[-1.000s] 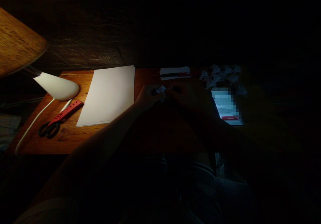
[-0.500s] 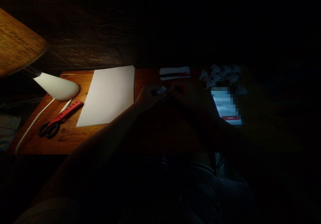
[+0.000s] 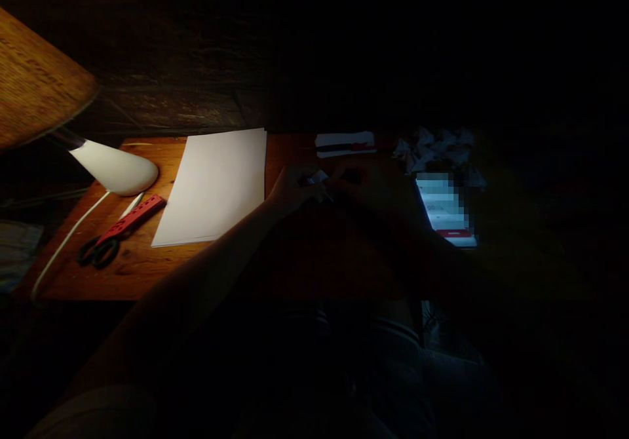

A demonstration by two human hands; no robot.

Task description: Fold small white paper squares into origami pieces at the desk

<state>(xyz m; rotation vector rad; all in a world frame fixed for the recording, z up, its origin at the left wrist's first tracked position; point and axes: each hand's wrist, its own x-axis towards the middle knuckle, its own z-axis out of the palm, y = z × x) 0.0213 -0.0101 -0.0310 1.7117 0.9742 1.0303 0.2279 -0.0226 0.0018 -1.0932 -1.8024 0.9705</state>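
In deep shadow at the middle of the table, a small piece of folded white paper (image 3: 318,177) is held between my two hands. My left hand (image 3: 289,189) grips it from the left, fingers curled round it. From the right, my right hand (image 3: 351,182) pinches its other side; those fingers are very dark and partly hidden. Behind the hands lie some white paper strips (image 3: 344,139) with a dark and red slim tool (image 3: 351,147) across them, its kind unclear. Several small folded paper pieces (image 3: 437,147) sit in a heap to the right.
A stack of white paper (image 3: 216,190) lies left of my hands. Farther left are scissors (image 3: 120,229) with a red patterned cover and a lamp (image 3: 118,167) with its cord. A lit phone (image 3: 445,209) lies at right. The wooden table (image 3: 132,282) ends in front of my lap.
Both hands stay together around the folded paper, whose visible shape has shifted slightly, with a pale bit now showing lower down. The whole view has moved a little.
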